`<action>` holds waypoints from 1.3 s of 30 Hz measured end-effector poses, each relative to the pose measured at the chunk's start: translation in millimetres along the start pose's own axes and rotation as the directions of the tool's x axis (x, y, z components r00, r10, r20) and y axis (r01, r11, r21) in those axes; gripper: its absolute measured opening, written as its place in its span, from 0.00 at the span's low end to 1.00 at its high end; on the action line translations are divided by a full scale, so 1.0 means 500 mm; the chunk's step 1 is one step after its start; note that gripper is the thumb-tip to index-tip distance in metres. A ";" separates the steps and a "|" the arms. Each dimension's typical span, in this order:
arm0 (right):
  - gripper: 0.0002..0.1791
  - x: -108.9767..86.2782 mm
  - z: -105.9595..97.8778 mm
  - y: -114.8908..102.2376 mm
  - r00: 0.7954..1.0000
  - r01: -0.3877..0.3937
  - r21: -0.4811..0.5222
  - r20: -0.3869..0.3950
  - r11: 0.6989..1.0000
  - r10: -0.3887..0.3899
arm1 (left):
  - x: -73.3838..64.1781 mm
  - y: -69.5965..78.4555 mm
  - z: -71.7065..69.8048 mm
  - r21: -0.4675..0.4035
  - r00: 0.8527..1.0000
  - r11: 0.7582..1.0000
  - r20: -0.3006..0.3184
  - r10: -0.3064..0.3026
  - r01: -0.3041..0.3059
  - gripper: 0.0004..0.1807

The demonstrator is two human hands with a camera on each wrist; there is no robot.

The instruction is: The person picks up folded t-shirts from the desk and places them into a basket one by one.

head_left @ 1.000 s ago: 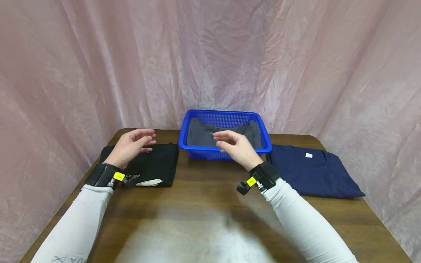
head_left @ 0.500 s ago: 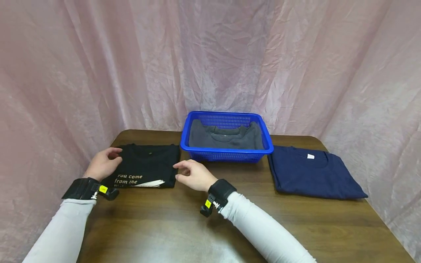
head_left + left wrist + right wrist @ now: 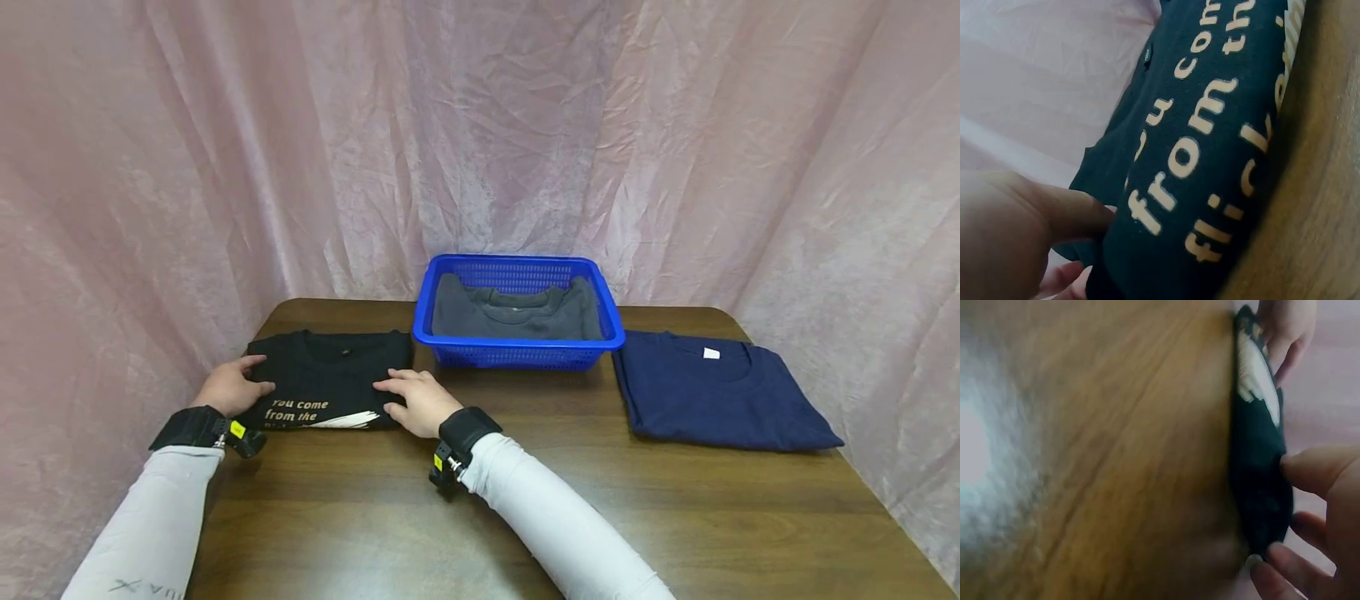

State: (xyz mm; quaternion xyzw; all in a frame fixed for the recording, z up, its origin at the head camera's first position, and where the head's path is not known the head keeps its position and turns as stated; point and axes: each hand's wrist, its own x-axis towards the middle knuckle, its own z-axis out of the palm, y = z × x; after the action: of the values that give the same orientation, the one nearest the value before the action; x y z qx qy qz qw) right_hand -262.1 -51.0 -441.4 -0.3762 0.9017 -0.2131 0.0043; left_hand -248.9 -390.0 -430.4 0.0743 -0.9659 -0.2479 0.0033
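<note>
A folded black T-shirt with pale lettering and a white brush-stroke print lies at the table's left. At its left edge is my left hand; in the left wrist view the thumb lies against the cloth, other fingertips tucked by the fold. My right hand grips the opposite edge. The right wrist view has that thumb on the shirt's upper face and the fingers curled at its end, a fingertip reaching the underside.
Behind, a blue plastic basket holds a folded dark grey shirt. A folded navy T-shirt with a white label lies on the right of the wooden table. Pink curtains hang around the table.
My right hand has moved left and down from in front of the basket to the black T-shirt's right edge. My left hand has shifted left and lowered onto its left edge.
</note>
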 end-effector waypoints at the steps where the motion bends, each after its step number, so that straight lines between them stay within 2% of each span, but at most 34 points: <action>1: 0.23 0.001 0.005 0.003 1.000 -0.001 -0.015 0.005 1.000 0.001 | 0.000 -0.001 0.004 -0.004 1.000 1.000 -0.001 0.005 -0.005 0.35; 9: 0.19 -0.012 0.023 0.020 0.999 -0.013 -0.082 0.048 0.997 0.016 | -0.012 -0.007 0.032 -0.004 0.998 1.000 0.052 -0.018 0.019 0.36; 22: 0.18 -0.040 0.005 0.011 0.998 -0.024 -0.074 0.061 0.997 0.029 | -0.042 0.000 0.020 -0.025 0.997 1.000 0.083 -0.012 0.015 0.38; 28: 0.18 -0.061 0.000 0.000 0.999 -0.002 -0.072 0.054 0.997 0.006 | -0.063 -0.005 0.017 -0.049 0.997 0.999 0.080 0.023 -0.019 0.38; 36: 0.18 -0.094 -0.007 -0.009 0.998 0.011 -0.018 0.056 1.000 -0.010 | -0.100 -0.009 0.018 -0.068 0.995 0.994 0.046 0.090 -0.087 0.39; 39: 0.18 -0.106 -0.005 -0.013 0.998 0.019 -0.016 0.053 1.000 -0.018 | -0.115 -0.007 0.018 -0.059 0.995 0.994 0.050 0.091 -0.088 0.39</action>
State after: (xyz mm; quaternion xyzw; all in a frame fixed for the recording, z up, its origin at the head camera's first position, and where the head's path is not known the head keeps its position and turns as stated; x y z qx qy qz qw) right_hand -220.0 -18.1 -444.5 -0.3901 0.8995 -0.1954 0.0231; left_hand -191.8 -380.2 -437.9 0.0243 -0.9607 -0.2765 -0.0088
